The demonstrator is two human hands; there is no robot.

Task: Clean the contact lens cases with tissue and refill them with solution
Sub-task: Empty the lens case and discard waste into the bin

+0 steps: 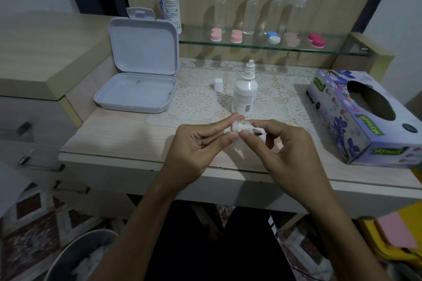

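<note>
Both hands' fingers (230,137) pinch 1 small white lens case (238,126).

You're looking at a pale matt wood-grain desk (118,143), lacy white doily (196,100) lying over it, smooth matt plastic box (141,57) sitting open, glossy plastic solution bottle (245,91), printed cardboard tissue box (356,118), clear glass shelf (274,47) shining a bit.

Both forearms reach in from the near edge, hands meeting at centre. Left hand (201,141) palm up, thumb and forefinger pinching; other fingers loosely curled. Right hand (280,143) back up, thumb and forefinger pinching too, fingertips nearly touching the left's.
</note>
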